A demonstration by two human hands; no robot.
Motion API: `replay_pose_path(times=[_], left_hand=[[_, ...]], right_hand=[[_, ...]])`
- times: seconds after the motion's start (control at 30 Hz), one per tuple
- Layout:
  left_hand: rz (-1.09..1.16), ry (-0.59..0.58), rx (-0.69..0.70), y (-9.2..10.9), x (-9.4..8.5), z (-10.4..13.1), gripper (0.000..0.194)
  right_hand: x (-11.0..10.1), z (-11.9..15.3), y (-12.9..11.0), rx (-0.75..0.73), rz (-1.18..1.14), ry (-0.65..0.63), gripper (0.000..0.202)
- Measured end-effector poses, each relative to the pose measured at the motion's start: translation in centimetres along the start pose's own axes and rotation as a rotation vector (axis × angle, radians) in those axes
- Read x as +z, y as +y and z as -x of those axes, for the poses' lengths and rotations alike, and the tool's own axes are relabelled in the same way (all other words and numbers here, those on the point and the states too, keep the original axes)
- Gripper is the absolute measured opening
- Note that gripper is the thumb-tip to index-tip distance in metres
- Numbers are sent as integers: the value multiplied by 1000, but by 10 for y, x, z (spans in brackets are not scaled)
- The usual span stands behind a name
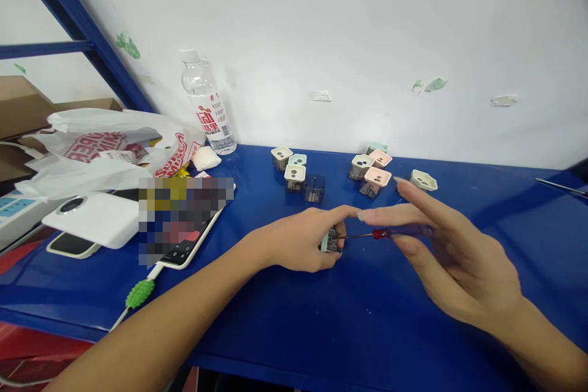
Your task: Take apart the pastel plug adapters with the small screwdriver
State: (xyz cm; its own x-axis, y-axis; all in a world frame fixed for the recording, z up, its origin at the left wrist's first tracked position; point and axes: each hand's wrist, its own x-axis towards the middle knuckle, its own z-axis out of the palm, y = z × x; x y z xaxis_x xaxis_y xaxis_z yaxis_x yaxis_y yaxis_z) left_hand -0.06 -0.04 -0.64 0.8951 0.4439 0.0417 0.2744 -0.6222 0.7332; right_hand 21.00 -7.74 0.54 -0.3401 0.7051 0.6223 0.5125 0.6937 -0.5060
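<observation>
My left hand is closed around a pencil sharpener insert with a pale green top and metal blades, held low over the blue table. A small screwdriver with a red and purple see-through handle lies between the thumb and fingers of my right hand. Its thin shaft points left, with the tip at the sharpener's metal part; whether it sits in a screw is too small to tell. Behind my hands stand more sharpeners, among them a white-topped one, a pink-topped one and a dark see-through container.
A phone with a lit screen lies at left, its cable running forward. Beyond it are a white power bank, a plastic bag and a water bottle by the wall. A white-topped lid lies behind my right hand.
</observation>
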Motion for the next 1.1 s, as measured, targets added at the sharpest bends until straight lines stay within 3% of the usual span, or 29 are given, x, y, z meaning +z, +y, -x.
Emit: replay_pose_path(times=[0.17, 0.3, 0.4, 0.5, 0.67, 0.87, 1.0, 1.1], left_hand=[[-7, 2, 14, 0, 1, 0, 68], [7, -5, -13, 1, 1, 0, 69], [0, -3, -4, 2, 1, 0, 67], [-5, -10, -5, 2, 1, 0, 68], [0, -4, -5, 2, 2, 0, 69], [-20, -8, 2, 2, 2, 0, 65], [1, -19, -13, 2, 1, 0, 69], [-11, -20, -7, 2, 1, 0, 67]], right_hand=[[-3, -1, 4, -87, 48, 59, 43], [-2, 0, 2, 23, 21, 16, 53], [1, 1, 5, -60, -12, 83, 59], [1, 0, 8, -154, 33, 120, 51], [-1, -2, 4, -111, 81, 23, 59], [1, -1, 4, -169, 40, 119, 55], [1, -2, 4, -123, 92, 45, 64], [2, -2, 0, -146, 8, 45, 66]])
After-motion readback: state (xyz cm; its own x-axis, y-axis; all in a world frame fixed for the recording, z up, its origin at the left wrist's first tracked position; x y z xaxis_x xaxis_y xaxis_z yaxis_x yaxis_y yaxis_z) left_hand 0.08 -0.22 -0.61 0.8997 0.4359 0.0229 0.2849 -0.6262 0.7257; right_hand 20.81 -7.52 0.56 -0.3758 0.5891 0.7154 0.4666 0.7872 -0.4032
